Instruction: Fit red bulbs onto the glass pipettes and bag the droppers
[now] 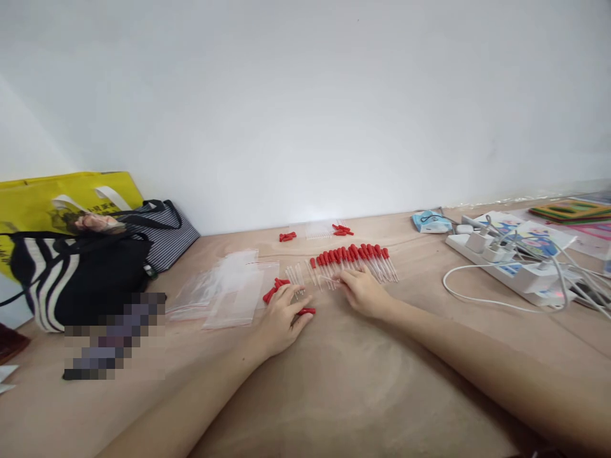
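My left hand (283,320) lies low over the table with its fingers apart. A single red rubber bulb (307,311) is between its thumb and forefinger, not visibly gripped. More red bulbs (272,292) are heaped by its fingertips, beside several loose clear tubes (296,275). My right hand (365,291) is closed in a pinch on a thin clear dropper tube (328,278) that points left. Beyond this hand lies a row of droppers (353,254), clear tubes with red bulbs on their far ends. Its fingertips are partly hidden.
Clear zip bags (229,286) lie left of my hands. Small groups of red bulbs (342,229) lie near the wall. A white power strip (506,267) with cables and a blue packet (431,221) are on the right. Bags (90,280) stand at the left.
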A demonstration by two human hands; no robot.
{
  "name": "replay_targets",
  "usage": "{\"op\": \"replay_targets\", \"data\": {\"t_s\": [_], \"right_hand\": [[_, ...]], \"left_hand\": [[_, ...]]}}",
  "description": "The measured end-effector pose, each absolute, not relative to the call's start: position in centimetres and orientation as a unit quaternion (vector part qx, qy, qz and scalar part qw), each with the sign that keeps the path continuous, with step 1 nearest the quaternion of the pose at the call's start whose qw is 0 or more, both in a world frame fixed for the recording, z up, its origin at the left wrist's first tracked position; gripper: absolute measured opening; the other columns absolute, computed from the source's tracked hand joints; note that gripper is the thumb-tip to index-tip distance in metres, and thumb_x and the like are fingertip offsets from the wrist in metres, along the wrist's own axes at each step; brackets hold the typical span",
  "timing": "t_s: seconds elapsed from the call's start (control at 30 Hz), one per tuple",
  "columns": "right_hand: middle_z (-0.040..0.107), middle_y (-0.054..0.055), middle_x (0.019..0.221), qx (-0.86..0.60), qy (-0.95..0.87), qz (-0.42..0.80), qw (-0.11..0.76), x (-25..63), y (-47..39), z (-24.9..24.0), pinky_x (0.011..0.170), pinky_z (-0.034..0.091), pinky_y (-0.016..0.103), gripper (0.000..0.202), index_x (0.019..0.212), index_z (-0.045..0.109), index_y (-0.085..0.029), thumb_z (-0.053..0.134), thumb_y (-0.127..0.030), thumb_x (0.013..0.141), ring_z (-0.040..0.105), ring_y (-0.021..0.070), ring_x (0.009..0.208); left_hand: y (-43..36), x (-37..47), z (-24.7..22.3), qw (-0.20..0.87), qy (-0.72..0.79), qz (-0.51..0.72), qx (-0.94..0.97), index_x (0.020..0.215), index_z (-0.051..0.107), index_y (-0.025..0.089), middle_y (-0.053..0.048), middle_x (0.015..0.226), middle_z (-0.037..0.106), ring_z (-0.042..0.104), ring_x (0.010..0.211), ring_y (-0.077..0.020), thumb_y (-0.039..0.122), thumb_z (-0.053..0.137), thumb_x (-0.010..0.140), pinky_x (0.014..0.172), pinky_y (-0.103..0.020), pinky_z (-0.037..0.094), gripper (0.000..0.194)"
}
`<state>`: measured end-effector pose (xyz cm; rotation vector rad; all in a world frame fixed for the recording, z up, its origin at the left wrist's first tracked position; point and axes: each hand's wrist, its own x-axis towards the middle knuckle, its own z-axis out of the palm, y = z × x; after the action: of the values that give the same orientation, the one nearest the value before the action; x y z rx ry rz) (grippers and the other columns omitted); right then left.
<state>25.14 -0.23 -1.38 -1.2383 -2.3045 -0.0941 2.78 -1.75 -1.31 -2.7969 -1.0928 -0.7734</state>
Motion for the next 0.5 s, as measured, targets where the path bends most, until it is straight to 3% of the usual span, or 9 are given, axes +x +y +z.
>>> {"op": "replay_targets", "data": {"t_s": [0.1, 0.2, 0.5], "right_hand": [[0.062, 0.006, 0.083, -0.380, -0.877, -0.117, 0.269, 25.9, -1.3, -2.4, 0.078, 0.026, 0.035, 0.032, 0.103, 0.056, -0.018, 0.039, -0.006, 0.078, 0.053, 0.0159, 0.075], [0.062, 0.004, 0.081, -0.361, -0.870, -0.128, 0.309, 25.5, -2.1, -2.8, 0.080, 0.024, 0.035, 0.029, 0.098, 0.058, -0.019, 0.040, -0.007, 0.078, 0.053, 0.0143, 0.073], [0.062, 0.000, 0.071, -0.344, -0.864, -0.123, 0.347, 25.0, -2.9, -3.0, 0.085, 0.023, 0.036, 0.018, 0.090, 0.060, -0.018, 0.044, -0.015, 0.081, 0.053, 0.0119, 0.068]], "left_hand": [[-1.4, 2.9, -1.6, 0.046, -0.358, -0.258, -0.896, 0.089, 0.068, 0.020, -0.010, 0.117, 0.051, 0.044, 0.109, -0.0279, 0.025, 0.052, 0.080, 0.091, -0.048, 0.038, 0.018], [-1.3, 3.1, -1.6, 0.046, -0.347, -0.270, -0.897, 0.084, 0.067, 0.020, -0.008, 0.116, 0.054, 0.046, 0.109, -0.0256, 0.023, 0.050, 0.083, 0.092, -0.046, 0.038, 0.018], [-1.6, 3.2, -1.7, 0.000, -0.335, -0.267, -0.903, 0.090, 0.054, 0.019, -0.003, 0.093, 0.066, 0.054, 0.104, -0.0204, 0.020, 0.038, 0.088, 0.100, -0.050, 0.027, 0.015]]}}
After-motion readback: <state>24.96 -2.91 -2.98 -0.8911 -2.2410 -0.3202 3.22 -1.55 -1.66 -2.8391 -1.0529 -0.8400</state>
